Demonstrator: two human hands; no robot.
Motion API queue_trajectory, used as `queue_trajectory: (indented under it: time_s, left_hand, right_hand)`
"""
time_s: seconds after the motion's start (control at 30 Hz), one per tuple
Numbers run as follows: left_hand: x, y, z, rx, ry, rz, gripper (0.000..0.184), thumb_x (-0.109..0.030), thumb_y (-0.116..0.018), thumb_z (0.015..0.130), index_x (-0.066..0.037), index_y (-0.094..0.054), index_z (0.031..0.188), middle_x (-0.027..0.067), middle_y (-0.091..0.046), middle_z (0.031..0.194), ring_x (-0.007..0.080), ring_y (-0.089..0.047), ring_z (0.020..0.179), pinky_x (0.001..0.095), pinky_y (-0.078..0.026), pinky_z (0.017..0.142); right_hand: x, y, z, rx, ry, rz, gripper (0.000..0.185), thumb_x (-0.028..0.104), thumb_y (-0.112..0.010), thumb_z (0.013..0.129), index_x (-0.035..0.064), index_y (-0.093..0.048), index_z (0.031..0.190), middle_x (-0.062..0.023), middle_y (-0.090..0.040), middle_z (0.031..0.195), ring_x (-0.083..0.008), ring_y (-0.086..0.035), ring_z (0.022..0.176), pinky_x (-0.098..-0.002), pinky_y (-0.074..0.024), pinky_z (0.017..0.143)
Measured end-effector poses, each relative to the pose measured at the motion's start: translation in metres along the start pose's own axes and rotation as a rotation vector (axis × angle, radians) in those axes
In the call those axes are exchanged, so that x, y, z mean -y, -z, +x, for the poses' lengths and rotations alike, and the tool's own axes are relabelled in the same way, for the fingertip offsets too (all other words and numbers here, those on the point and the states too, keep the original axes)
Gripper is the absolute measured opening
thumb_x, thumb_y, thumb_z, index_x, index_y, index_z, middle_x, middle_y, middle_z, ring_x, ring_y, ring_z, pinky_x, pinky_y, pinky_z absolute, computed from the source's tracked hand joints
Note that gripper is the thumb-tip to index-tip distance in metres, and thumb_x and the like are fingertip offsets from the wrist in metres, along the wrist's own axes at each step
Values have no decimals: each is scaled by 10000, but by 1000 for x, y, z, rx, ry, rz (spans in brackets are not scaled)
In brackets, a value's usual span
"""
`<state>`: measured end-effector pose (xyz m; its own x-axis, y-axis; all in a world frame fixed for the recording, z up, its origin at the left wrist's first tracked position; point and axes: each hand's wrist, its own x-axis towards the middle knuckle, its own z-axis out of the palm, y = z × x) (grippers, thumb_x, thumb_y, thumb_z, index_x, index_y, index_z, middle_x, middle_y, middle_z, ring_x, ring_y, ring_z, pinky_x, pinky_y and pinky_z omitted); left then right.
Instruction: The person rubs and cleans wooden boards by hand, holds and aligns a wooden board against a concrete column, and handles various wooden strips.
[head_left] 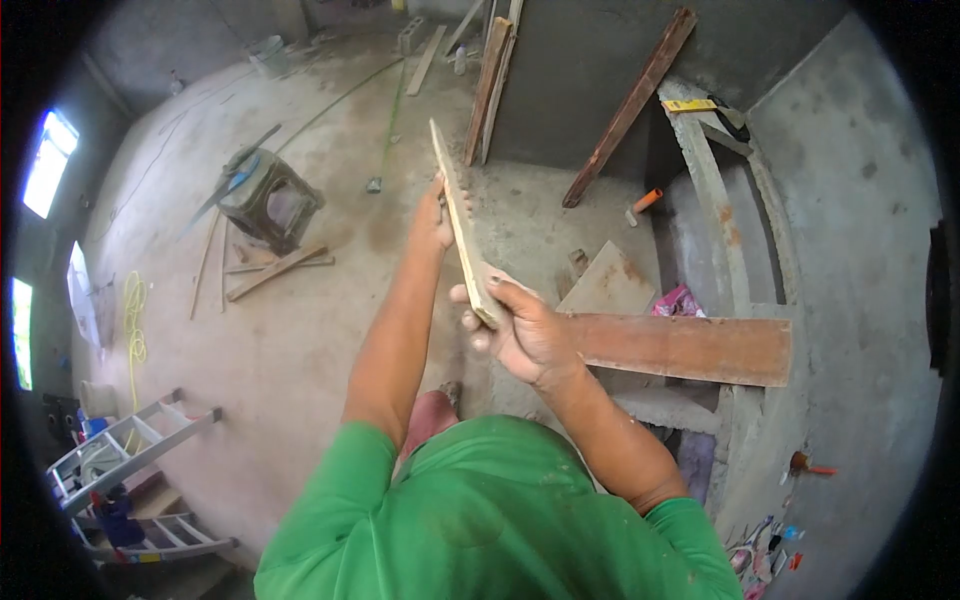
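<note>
A thin, pale board is held up in front of me, tilted so that its narrow edge mostly faces the camera. My left hand grips it partway along its far part, with some fingers hidden behind it. Around the near end closes my right hand, thumb on the top and fingers curled beneath. Just beyond my right wrist, a reddish-brown plank lies across the concrete frame.
An aluminium stepladder lies at the lower left. Farther off stands a fan beside loose wood strips. A long timber leans on the wall. A triangular board piece and pink plastic lie right of my hands.
</note>
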<state>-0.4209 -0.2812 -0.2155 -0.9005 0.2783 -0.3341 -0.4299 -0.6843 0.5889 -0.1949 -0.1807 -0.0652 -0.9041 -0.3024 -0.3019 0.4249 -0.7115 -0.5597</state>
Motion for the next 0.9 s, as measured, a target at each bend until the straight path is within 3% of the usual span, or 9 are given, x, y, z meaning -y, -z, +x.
queue_trajectory:
  time_s: [0.07, 0.13, 0.2, 0.27, 0.33, 0.47, 0.7, 0.9]
  left_hand:
    - [-19, -4, 20, -48, -58, 111, 298, -271, -562, 947, 13, -602, 1030, 178, -665, 926, 250, -650, 854, 392, -548, 691]
    - [-44, -16, 35, -23, 91, 201, 175, -189, -620, 892, -17, -623, 927, 152, -665, 866, 240, -659, 739, 387, -540, 601]
    - [-74, -40, 27, -51, 61, 272, 182, -181, -623, 882, -5, -630, 928, 149, -666, 844, 250, -653, 686, 397, -535, 578]
    - [-96, -50, 29, -76, 23, 344, 189, -172, -626, 871, 8, -638, 929, 147, -666, 821, 260, -647, 632, 407, -530, 555]
    - [-113, -60, 29, -109, -118, 474, 219, -148, -615, 861, 41, -642, 969, 154, -664, 794, 271, -646, 611, 417, -532, 563]
    - [-129, -81, 18, -256, -167, 412, 272, -114, -566, 865, 85, -596, 1048, 190, -653, 876, 292, -657, 704, 443, -543, 604]
    - [-141, -68, 36, -272, -214, 264, 288, -78, -522, 871, 98, -540, 1098, 209, -613, 937, 314, -640, 755, 471, -538, 625]
    - [-145, -36, 74, -253, -256, 244, 267, -183, -517, 952, 48, -572, 1075, 168, -617, 925, 284, -631, 740, 454, -539, 637]
  right_hand:
    - [-2, -4, 4, -45, 20, -86, 456, 374, -421, 1031, 46, -450, 1347, -135, -644, 1113, -194, -629, 823, -311, -513, 579]
    - [3, -8, 10, 153, 19, 7, 440, 335, -424, 1036, 41, -435, 1362, -161, -624, 1172, -218, -635, 852, -341, -535, 604]
    - [16, -26, 12, 202, 50, -13, 503, 335, -466, 1026, 15, -395, 1408, -155, -609, 1195, -197, -632, 864, -315, -544, 598]
    - [24, -42, 15, 136, 187, -272, 592, 357, -510, 1009, -17, -354, 1440, -128, -604, 1185, -170, -629, 866, -263, -537, 570]
    - [27, -49, 18, 121, 242, -339, 663, 399, -537, 992, -52, -345, 1438, -107, -595, 1173, -155, -626, 857, -230, -527, 548]
    - [35, -56, 24, 172, 298, -297, 668, 406, -549, 986, -67, -362, 1419, -110, -588, 1159, -162, -630, 850, -232, -544, 543]
    - [34, -63, 30, 205, 348, -288, 632, 379, -592, 968, -66, -410, 1380, -120, -590, 1131, -148, -637, 832, -212, -544, 512]
    - [33, -68, 37, 173, 325, -338, 599, 345, -597, 970, -65, -425, 1371, -114, -597, 1110, -141, -633, 795, -212, -528, 499]
